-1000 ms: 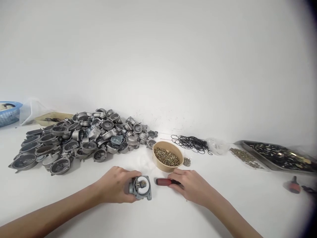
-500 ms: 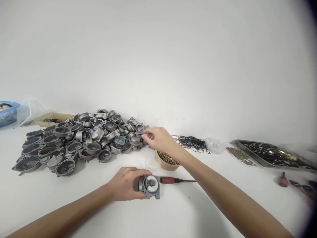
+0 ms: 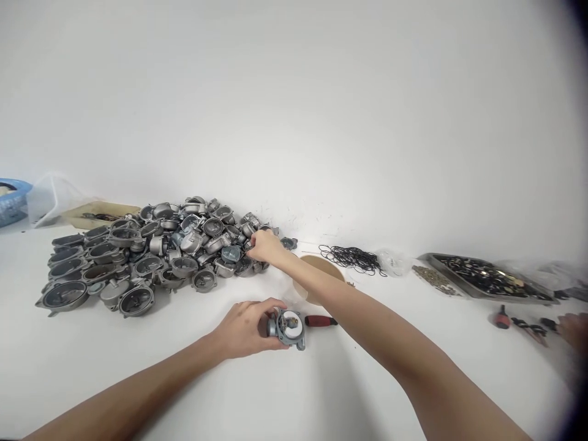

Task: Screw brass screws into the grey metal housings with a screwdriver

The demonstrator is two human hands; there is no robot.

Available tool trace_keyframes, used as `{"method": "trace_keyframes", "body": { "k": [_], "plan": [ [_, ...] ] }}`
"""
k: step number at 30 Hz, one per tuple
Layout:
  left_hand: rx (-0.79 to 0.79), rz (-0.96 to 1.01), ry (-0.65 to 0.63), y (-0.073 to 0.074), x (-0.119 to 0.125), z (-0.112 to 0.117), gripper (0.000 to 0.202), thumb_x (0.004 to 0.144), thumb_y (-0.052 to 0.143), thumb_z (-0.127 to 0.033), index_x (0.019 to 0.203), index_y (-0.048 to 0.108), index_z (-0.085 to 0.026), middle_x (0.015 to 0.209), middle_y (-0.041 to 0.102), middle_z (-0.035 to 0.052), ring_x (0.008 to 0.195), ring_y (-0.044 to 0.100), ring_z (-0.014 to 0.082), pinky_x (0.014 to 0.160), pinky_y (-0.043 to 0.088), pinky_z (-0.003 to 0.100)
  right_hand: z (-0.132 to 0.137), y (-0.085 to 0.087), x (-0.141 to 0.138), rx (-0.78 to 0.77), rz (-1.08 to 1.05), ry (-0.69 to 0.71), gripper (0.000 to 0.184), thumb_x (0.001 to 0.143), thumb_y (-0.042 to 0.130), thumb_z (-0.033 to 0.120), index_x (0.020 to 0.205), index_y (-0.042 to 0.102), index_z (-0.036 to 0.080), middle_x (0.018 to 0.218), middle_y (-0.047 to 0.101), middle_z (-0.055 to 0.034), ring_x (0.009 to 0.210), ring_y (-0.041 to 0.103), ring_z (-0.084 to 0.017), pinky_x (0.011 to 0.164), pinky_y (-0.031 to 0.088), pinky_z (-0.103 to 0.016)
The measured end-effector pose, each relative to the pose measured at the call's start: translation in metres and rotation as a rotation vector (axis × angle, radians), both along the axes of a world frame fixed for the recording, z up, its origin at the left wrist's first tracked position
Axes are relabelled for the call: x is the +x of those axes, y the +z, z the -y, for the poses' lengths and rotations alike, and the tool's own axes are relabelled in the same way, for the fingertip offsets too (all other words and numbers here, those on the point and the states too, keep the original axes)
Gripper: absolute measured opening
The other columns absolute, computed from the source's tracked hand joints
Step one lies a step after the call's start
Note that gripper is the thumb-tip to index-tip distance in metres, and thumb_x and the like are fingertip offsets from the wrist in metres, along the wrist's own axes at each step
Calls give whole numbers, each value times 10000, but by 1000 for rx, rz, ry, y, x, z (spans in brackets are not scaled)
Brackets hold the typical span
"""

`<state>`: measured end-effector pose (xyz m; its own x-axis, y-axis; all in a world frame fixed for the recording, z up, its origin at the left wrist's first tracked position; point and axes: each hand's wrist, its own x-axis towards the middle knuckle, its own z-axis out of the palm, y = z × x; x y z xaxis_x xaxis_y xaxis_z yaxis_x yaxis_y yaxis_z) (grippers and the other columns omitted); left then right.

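Note:
My left hand [image 3: 250, 327] is closed around a small carburetor body [image 3: 272, 326], whose white ring-shaped float [image 3: 292, 324] faces up between brass parts. Just right of it lies a red-handled screwdriver [image 3: 319, 321], its shaft hidden under my right forearm. My right hand [image 3: 267, 247] reaches over the right end of a heap of grey metal carburetor bowls [image 3: 184, 245]. Its fingers are pinched together against the heap; what they grip is hidden. Under the right forearm a tan tub [image 3: 316, 275] looks tilted, with some brass screws [image 3: 351, 284] showing at its right side.
Black rubber rings [image 3: 351, 260] lie by the wall, beside a clear plastic bag [image 3: 394, 262]. Farther right are loose brass pieces [image 3: 434, 279], a metal tray [image 3: 487, 278] of small parts and a red-and-black tool [image 3: 502, 317]. Another person's hand [image 3: 574, 331] shows at the right edge.
My right hand has moved left along the heap. The tub beneath the forearm has tipped, and its screws are mostly out of sight. Another person's hand has appeared at the right.

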<state>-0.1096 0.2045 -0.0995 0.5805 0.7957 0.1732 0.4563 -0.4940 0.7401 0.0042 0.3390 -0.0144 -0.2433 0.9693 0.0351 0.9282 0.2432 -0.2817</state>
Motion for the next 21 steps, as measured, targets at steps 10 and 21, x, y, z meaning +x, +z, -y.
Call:
{"method": "trace_keyframes", "body": {
  "k": [10,21],
  "plan": [
    [18,57,-23,-3,0,-2,554,687,904,-407,1179,658,-339,1131,705,-24,1041,614,229,895,495,324,46,39,39,65,-441,60,355,898,618,483,1133,703,231,1155,675,-71,847,619,-151,775,487,-315],
    [-8,27,-77,-6,-2,-3,493,698,857,-524,1063,672,-249,995,671,16,958,623,248,834,488,340,184,4,96,251,-330,432,294,855,641,211,1146,663,252,1031,499,-75,731,536,-130,587,550,-275]
  ]
}}
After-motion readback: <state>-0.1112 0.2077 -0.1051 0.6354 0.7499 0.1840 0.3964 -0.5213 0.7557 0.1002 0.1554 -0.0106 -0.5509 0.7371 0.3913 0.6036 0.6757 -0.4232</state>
